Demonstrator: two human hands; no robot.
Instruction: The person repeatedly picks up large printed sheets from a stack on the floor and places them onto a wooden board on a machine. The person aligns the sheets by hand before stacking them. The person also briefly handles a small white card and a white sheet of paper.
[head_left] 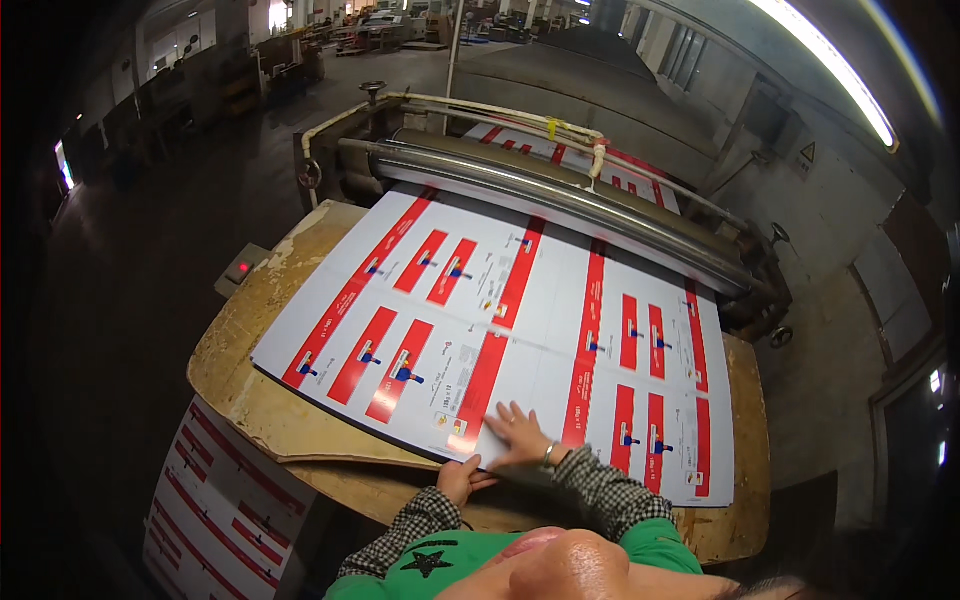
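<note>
A large white printed sheet (540,365) with red panels and small blue figures lies on top of a stack on a worn wooden board. My right hand (520,437) rests on it near the front edge, palm down with fingers spread. Just left of it, my left hand (463,481) pinches the front edge of the sheet, its fingers partly hidden there. The far edge of the sheet reaches the metal roller (530,195) of a machine.
The wooden board (225,365) sticks out beyond the stack. More printed sheets (220,500) lie lower at the left. Beside the board is a control box (243,266) with a red light. Handwheels (781,337) stand at the machine's sides; another printed sheet (520,142) shows behind the rollers.
</note>
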